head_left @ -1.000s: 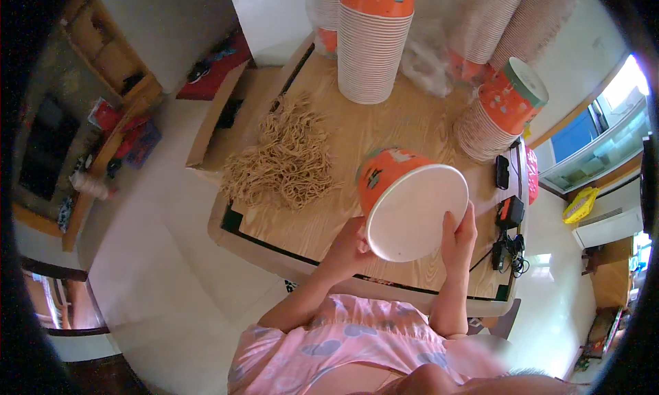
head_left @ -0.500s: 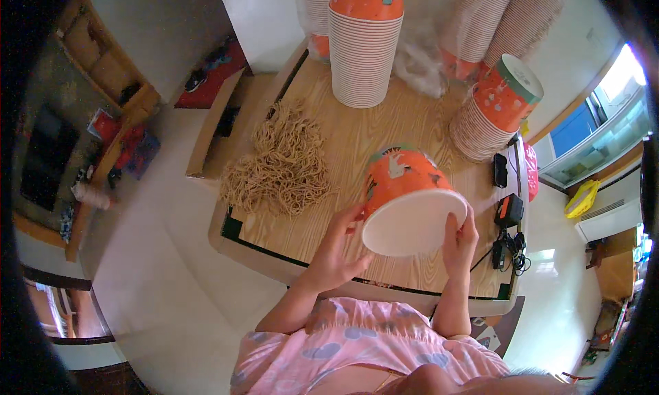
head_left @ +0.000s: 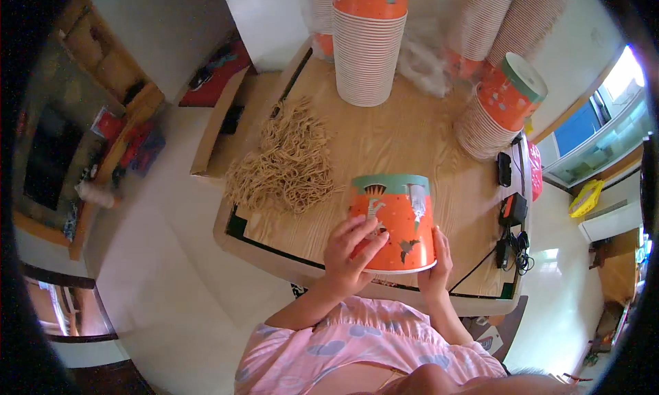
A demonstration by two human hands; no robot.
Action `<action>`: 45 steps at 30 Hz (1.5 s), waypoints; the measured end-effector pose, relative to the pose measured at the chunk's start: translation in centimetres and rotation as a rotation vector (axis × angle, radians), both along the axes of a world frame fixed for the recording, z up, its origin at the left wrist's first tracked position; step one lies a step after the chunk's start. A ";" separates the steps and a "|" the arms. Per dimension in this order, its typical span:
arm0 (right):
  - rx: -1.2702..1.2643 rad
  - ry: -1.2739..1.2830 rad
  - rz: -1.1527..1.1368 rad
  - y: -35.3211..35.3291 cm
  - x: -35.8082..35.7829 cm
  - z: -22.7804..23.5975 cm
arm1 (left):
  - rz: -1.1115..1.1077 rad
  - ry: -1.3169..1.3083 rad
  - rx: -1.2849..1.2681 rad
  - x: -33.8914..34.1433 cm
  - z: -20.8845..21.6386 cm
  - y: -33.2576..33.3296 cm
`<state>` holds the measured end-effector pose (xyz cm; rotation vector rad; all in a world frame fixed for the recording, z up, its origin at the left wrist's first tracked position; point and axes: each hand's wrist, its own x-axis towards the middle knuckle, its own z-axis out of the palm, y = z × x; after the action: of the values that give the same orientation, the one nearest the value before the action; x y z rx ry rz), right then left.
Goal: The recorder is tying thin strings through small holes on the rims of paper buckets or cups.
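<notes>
An orange paper bucket (head_left: 401, 223) with a green band and printed figures is held over the table's front edge, its white rim turned down toward me. My left hand (head_left: 351, 254) lies against its left side, fingers across the printed wall. On the other side, my right hand (head_left: 436, 264) grips the bucket near the rim. Left of the bucket lies a loose heap of tan twisted paper cords (head_left: 285, 161) on the wooden table (head_left: 384, 141). Whatever the bucket holds inside cannot be seen.
A tall stack of buckets (head_left: 371, 52) stands at the back, and a shorter, tilted stack (head_left: 504, 100) at the right. Plastic-wrapped stacks (head_left: 484, 24) are behind. A black adapter (head_left: 513, 210) with coiled cable lies along the right edge. An open cardboard box (head_left: 220, 131) sits beyond the left edge.
The bucket has tipped from showing its white open mouth to standing mouth-down, printed side facing me. My left hand has shifted onto its front wall; my right hand has moved lower and leftward.
</notes>
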<state>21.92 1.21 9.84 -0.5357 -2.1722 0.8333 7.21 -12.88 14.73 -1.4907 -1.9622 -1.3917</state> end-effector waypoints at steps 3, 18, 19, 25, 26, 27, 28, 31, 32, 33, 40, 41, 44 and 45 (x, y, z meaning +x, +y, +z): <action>-0.021 -0.023 -0.003 -0.3 -0.2 -0.1 | -0.020 0.047 0.009 0.1 0.1 0.3; -0.247 0.031 0.033 -0.8 -0.4 -1.7 | -0.040 -0.003 0.016 -0.1 -0.2 0.4; -0.253 -0.004 0.028 -1.2 -0.5 -1.3 | -0.021 -0.026 0.020 0.0 -0.2 0.4; -0.189 -0.068 0.058 -1.9 -0.8 -0.1 | 0.062 -0.032 0.035 -0.3 -0.3 0.8; -0.155 -0.063 0.054 -2.1 -1.0 0.1 | 0.079 -0.030 0.031 -0.3 -0.3 0.8; -0.121 -0.059 0.050 -2.2 -1.0 0.2 | 0.079 -0.029 0.032 -0.4 -0.2 0.8; -0.121 -0.058 0.049 -2.1 -0.9 0.1 | 0.079 -0.025 0.033 -0.4 -0.2 0.8; -0.095 -0.084 0.097 -1.9 -0.6 0.0 | 0.077 -0.026 0.033 -0.7 -0.6 0.9; -0.019 -0.068 0.078 -1.9 -0.7 0.7 | 0.075 -0.033 0.030 -0.8 -0.8 0.8; 0.057 -0.053 0.058 -1.9 -0.7 1.4 | 0.072 -0.034 0.029 -1.0 -0.8 0.7; 0.176 -0.096 0.320 -0.5 -0.4 8.0 | 0.009 -0.028 0.037 -0.8 -0.5 0.6; 0.176 -0.096 0.316 -0.5 -0.4 8.2 | 0.027 -0.023 0.030 -0.7 -0.5 0.6; 0.174 -0.125 0.340 -0.3 -0.4 8.6 | 0.016 0.008 0.021 -0.5 -0.4 0.5; 0.176 -0.162 0.353 -0.3 -0.4 8.9 | 0.015 0.007 0.021 -0.5 -0.4 0.5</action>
<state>21.56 0.95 18.71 -0.1342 -2.5039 0.7911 6.72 -12.38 14.31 -1.4669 -1.9451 -1.3946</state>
